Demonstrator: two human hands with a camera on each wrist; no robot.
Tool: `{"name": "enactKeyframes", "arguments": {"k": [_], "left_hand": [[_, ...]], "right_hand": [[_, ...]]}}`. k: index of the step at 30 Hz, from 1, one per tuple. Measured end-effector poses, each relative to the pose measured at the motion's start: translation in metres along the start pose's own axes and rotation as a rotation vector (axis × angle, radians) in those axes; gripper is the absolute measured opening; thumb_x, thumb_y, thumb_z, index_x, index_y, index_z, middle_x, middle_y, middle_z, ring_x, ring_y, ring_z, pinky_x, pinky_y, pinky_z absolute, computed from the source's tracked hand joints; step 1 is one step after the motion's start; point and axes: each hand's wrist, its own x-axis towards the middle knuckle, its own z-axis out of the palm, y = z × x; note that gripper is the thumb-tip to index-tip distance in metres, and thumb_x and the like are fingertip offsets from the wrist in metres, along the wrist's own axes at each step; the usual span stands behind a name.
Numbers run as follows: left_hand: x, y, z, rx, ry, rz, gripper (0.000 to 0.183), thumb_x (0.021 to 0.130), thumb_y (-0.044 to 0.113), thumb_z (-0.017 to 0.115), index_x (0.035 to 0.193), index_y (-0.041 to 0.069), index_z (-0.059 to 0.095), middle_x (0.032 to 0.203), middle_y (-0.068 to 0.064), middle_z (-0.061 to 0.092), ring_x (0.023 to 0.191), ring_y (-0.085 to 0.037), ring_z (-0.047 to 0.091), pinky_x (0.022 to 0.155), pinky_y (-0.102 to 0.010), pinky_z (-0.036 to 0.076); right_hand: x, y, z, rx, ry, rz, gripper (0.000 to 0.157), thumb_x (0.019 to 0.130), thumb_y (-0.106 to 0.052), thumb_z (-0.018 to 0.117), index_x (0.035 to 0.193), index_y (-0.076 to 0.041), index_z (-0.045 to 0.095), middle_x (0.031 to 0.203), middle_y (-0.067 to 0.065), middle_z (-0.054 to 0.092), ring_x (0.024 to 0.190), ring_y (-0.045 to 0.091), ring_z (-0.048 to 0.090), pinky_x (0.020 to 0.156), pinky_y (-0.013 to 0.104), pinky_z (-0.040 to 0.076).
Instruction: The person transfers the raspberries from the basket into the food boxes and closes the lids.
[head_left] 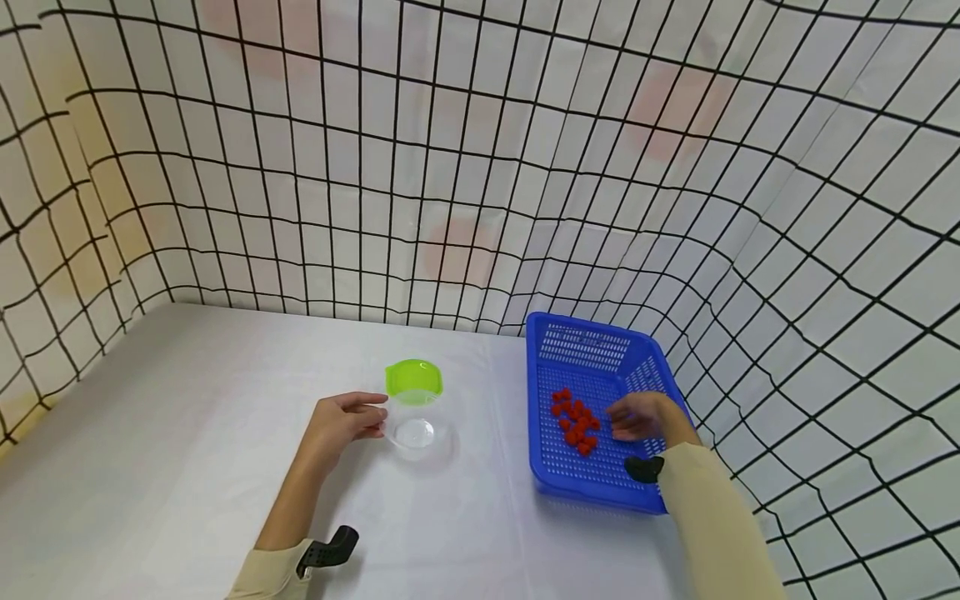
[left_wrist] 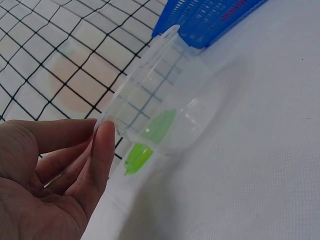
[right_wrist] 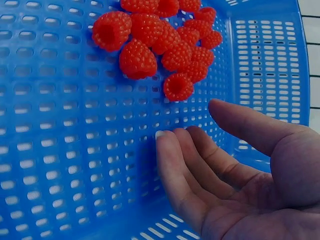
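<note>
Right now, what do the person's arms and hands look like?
The left hand and the right hand wear no gloves. The left sleeve and the right sleeve are plain and cream-coloured. Near the cuffs sit a left black gadget and a right black gadget.

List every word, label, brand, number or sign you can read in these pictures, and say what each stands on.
None can be read.
Blue basket: faint marks on its far inner wall, too small and blurred to tell whether they are lettering.
</note>
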Motion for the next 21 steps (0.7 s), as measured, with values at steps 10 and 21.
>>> {"name": "enactKeyframes", "arguments": {"k": [10, 21], "left_hand": [[-0.001, 0.000, -0.001, -0.007, -0.002, -0.013, 0.037, 0.090, 0.006, 0.074, 0.124, -0.007, 0.067, 0.102, -0.019, 0.076, 0.070, -0.016, 0.073, 0.069, -0.027, 0.063], [-0.001, 0.001, -0.001, 0.004, 0.008, -0.015, 0.035, 0.090, 0.005, 0.074, 0.122, -0.006, 0.068, 0.099, -0.016, 0.076, 0.069, -0.017, 0.073, 0.069, -0.027, 0.063]], "right_hand": [[0.010, 0.002, 0.009, 0.039, -0.001, 0.041, 0.038, 0.101, -0.016, 0.061, 0.126, 0.013, 0.055, 0.099, 0.019, 0.067, 0.083, 0.023, 0.071, 0.085, 0.031, 0.062], [0.012, 0.004, 0.012, 0.088, -0.035, 0.024, 0.039, 0.100, -0.015, 0.065, 0.125, 0.013, 0.057, 0.096, 0.018, 0.069, 0.083, 0.023, 0.072, 0.087, 0.034, 0.062]]}}
